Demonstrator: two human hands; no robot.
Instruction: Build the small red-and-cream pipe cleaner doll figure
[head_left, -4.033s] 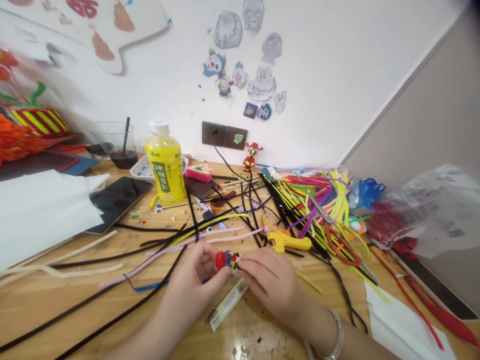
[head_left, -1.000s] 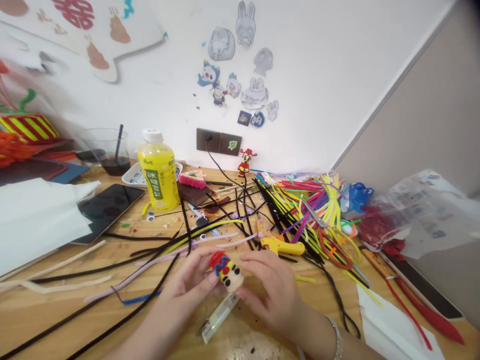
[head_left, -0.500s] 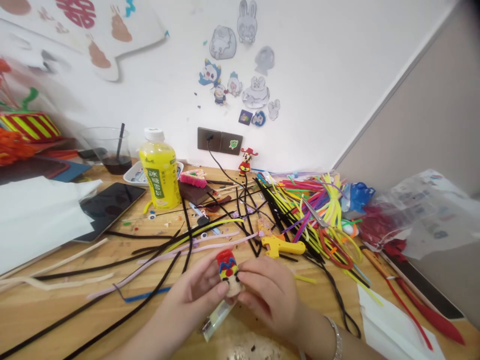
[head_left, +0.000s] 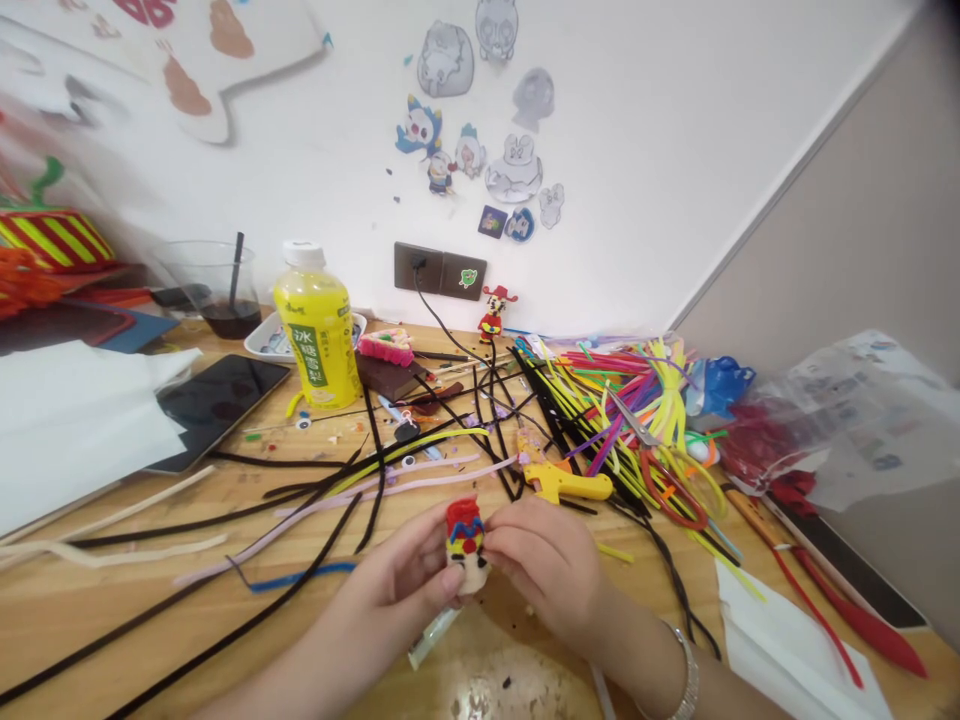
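My left hand is closed around a small doll's head, which stands upright between thumb and fingers. It has a cream lower face, black bits, and a red top with blue and yellow bands and a red dot. Against its right side, my right hand has its fingers pressed together; whatever is between the fingertips is hidden. Beneath the hands, a clear strip or tube lies on the wooden table, partly covered.
Beyond my hands lie a yellow glue gun, black pipe cleaners and scissors by a colourful pipe-cleaner heap. A yellow drink bottle, a tablet and a cup stand or lie left. A red figurine stands by the wall.
The doll's head and both hands have shifted slightly right. My right fingers have drawn closer together at its side, uncovering more of its edge. The view has tilted down a little.
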